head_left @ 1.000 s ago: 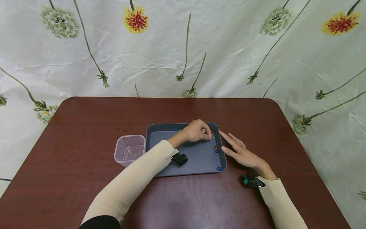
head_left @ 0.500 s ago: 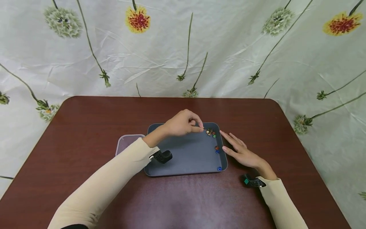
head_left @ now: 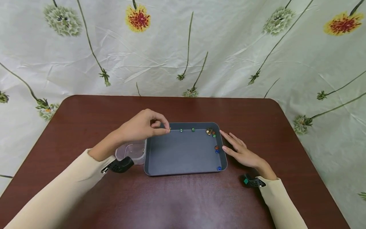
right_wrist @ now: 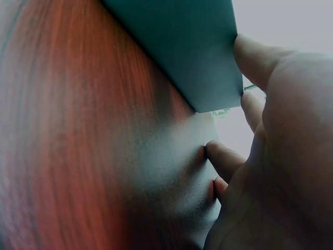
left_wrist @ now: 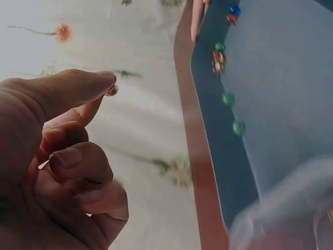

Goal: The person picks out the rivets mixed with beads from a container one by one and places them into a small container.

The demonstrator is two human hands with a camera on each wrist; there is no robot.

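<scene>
Between thumb and forefinger, my left hand (head_left: 143,125) pinches a small amber marble (left_wrist: 112,90), held up over the far left corner of the grey tray (head_left: 180,156). My right hand (head_left: 243,154) lies along the tray's right side, with straight fingers touching its wall (right_wrist: 208,62). Two green marbles (head_left: 193,129) sit apart along the tray's far edge. A cluster of amber marbles (head_left: 210,131), with a green one beside it, is in the far right corner. An orange-red marble (head_left: 216,147) and a blue marble (head_left: 217,151) touch near the right wall.
A clear plastic container (head_left: 134,154) stands against the tray's left side, partly hidden by my left hand and wrist. Another blue marble (head_left: 219,168) is in the near right corner. Everything stands on a reddish-brown table (head_left: 183,197) before a flowered cloth (head_left: 228,47).
My left hand has lifted from the marble cluster with an amber marble and moved left across the tray towards the container, uncovering the two green marbles. The right hand has stayed still.
</scene>
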